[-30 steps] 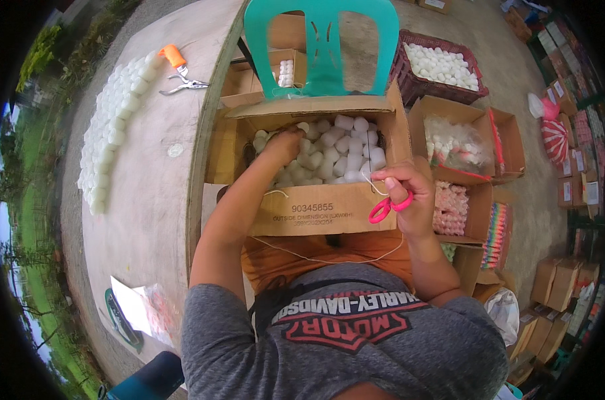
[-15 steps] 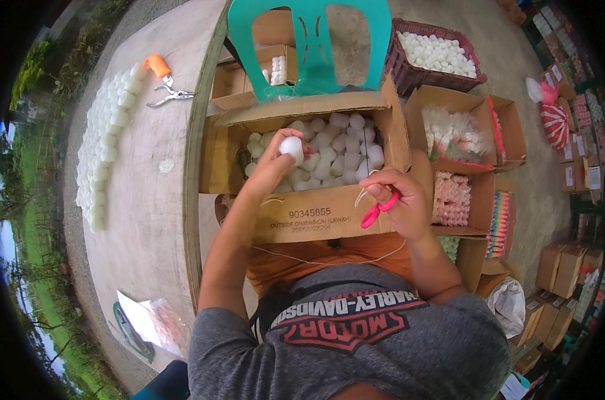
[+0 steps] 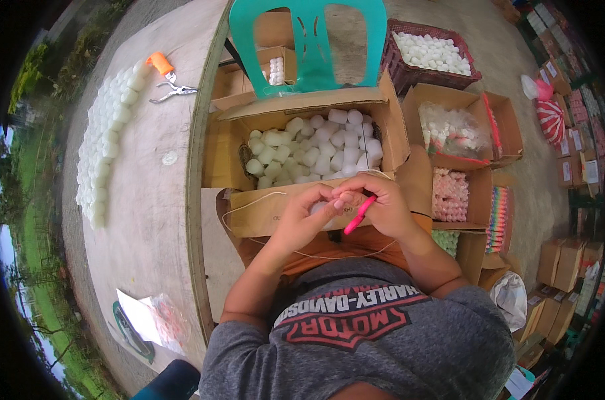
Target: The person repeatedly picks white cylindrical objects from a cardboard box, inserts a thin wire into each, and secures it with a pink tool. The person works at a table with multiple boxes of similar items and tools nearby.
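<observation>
In front of my body my two hands meet, fingertips touching. My left hand [image 3: 309, 217] is closed around a white marshmallow-shaped piece [image 3: 318, 208], mostly covered by the fingers. My right hand [image 3: 381, 203] has a pink-handled tool [image 3: 360, 214], apparently small scissors, hooked in its fingers; its blades are hidden. A thin pale cord [image 3: 249, 205] runs from near the hands and loops down across my lap. Just beyond the hands, an open cardboard box [image 3: 216, 153] holds many loose white pieces [image 3: 309, 150] of the same kind.
On the left table [image 3: 162, 247] lie rows of white pieces [image 3: 106, 147], an orange-handled tool [image 3: 161, 65], pliers [image 3: 172, 91] and a plastic packet [image 3: 162, 323]. A green chair [image 3: 309, 57] stands behind the box. Rightward are a crate [image 3: 397, 70] and several cartons [image 3: 476, 93].
My left hand has come from over the box, carrying the white piece down toward me. My right hand has shifted left to meet it, with the pink-handled tool still in it.
</observation>
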`<state>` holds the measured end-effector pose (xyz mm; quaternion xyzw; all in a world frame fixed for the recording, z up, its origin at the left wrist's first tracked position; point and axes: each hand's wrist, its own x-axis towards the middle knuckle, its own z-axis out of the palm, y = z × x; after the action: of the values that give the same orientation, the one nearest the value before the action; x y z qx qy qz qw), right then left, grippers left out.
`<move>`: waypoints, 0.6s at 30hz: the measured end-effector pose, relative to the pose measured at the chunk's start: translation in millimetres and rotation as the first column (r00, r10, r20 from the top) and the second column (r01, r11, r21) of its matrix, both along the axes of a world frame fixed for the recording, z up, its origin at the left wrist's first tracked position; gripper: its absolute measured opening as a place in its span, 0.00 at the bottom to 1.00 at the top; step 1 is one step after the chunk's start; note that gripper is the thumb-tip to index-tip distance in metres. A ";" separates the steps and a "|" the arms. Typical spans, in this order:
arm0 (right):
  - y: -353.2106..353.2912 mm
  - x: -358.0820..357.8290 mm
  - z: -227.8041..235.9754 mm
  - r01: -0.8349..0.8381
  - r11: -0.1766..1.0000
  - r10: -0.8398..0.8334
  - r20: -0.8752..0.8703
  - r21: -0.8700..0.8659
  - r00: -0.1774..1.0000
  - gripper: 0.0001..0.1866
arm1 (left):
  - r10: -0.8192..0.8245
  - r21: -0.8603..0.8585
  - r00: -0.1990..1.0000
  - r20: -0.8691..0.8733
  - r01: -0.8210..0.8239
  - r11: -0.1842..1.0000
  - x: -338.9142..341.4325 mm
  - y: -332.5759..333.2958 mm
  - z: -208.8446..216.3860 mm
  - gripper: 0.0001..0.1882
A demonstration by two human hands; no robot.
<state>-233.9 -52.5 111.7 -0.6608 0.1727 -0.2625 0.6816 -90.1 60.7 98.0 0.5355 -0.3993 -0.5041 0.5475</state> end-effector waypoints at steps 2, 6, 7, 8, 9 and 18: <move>-0.2 -2.7 0.3 0.061 0.986 -0.070 -0.055 -0.157 0.996 0.17 | 0.053 -0.001 0.998 0.027 -0.053 0.999 -1.6 0.8 2.4 0.09; -12.1 -21.5 10.4 -0.011 0.832 -0.243 -0.384 -0.554 0.891 0.25 | 0.309 0.016 0.951 0.005 -0.309 0.951 1.8 0.7 8.0 0.07; -16.8 -27.7 -3.1 -0.020 0.885 -0.192 -0.404 -0.465 0.895 0.28 | 0.372 0.018 0.928 0.000 -0.372 0.928 5.1 -0.1 8.0 0.06; -19.6 -32.2 -12.9 -0.031 0.928 -0.137 -0.418 -0.371 0.898 0.31 | 0.402 0.011 0.915 0.003 -0.402 0.915 7.5 0.3 8.8 0.06; -19.6 -33.1 -3.9 -0.017 0.998 -0.005 -0.380 -0.055 0.925 0.32 | 0.433 0.005 0.901 0.011 -0.433 0.901 10.5 0.5 9.1 0.06; 0.7 -30.7 -4.3 -0.419 0.641 0.234 0.357 0.643 0.904 0.35 | 0.572 -0.077 0.754 0.322 -0.582 0.810 7.3 2.1 19.2 0.05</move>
<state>-264.6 -51.8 107.4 -0.3321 0.0526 -0.1258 0.9333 -82.8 62.8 117.2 0.7164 -0.2933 -0.2195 0.5937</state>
